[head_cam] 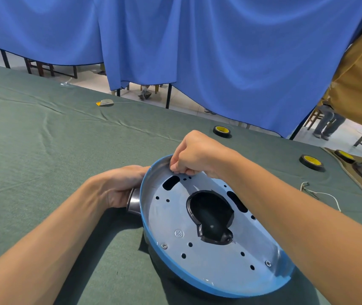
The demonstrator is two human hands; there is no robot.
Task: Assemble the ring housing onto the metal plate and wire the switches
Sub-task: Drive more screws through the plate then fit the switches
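- The round metal plate (208, 249), silver with a blue rim, lay tilted on the green-clothed table (43, 150) right in front of me, its near edge low and its far edge raised.
- My left hand (122, 186) gripped a dark metal collar (134, 203) that stuck out from under the plate's left edge, my fingers curled round it.
- My right hand (197, 155) was clenched over the plate's far rim, fingertips pinching a small dark piece (172, 172); it was too small to tell what it was.
- Through the plate's large central opening showed a black moulded part (210, 214).
- Two screws (164, 245) sat in the plate's near side.
- Three rolls of black tape (222, 130) lay on the table's far right, with a white cord (327, 194) near my right forearm.
- A blue curtain (219, 51) hung behind the table.
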